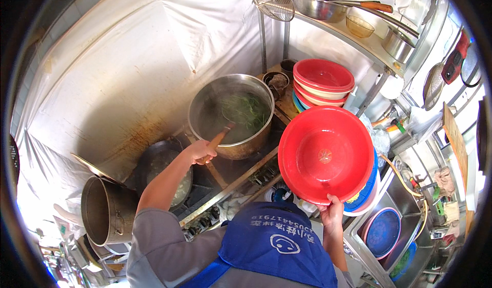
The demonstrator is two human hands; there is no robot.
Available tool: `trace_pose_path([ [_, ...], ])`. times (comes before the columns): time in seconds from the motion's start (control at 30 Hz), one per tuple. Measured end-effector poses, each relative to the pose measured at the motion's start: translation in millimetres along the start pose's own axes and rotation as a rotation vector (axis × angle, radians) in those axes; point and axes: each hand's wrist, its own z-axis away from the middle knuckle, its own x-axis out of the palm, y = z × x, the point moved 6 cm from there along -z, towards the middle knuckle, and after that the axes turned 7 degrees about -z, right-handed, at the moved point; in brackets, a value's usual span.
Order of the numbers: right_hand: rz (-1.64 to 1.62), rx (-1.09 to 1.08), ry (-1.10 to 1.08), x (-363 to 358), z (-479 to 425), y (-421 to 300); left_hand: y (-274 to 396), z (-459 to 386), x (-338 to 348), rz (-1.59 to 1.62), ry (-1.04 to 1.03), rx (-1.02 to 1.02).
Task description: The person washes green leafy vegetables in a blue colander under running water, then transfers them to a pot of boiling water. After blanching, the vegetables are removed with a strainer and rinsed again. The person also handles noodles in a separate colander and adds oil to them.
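Note:
A wooden handle [217, 141] is gripped in my left hand [201, 152], and its far end reaches into a large steel stockpot [251, 149] on the stove. Leafy greens [248, 109] lie in steaming liquid there, around what looks like a strainer's rim. My right hand [331, 210] pinches the near rim of an empty red plastic basin [307, 165], tilted so that its inside faces up. Beneath or behind this basin show a blue basket [367, 194] and a pale basin, partly hidden. A stack of red and cream basins [324, 76] stands beyond it.
Left of the stockpot sit a dark wok [165, 169] and a tall metal pot [111, 211] on its side. A steel sink [378, 265] at the right holds basins. The shelf [338, 28] above bears a steel bowl and pans. A wire skimmer [272, 0] hangs by it.

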Motion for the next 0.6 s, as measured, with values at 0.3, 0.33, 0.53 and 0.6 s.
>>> trace_pose_path([
  [0.3, 0.016, 0.065, -0.011, 0, -11, 4, 18, 1, 0, -0.262, 0.058, -0.037],
  [0.33, 0.013, 0.074, -0.018, 1, -11, 3, 18, 3, 2, -0.211, 0.042, -0.034],
  [0.53, 0.016, 0.127, -0.051, 4, -10, 1, 3, 22, 16, 0.033, -0.004, 0.013],
  [0.6, 0.062, 0.124, -0.075, 9, -7, -3, 5, 38, 26, 0.079, 0.012, 0.027],
])
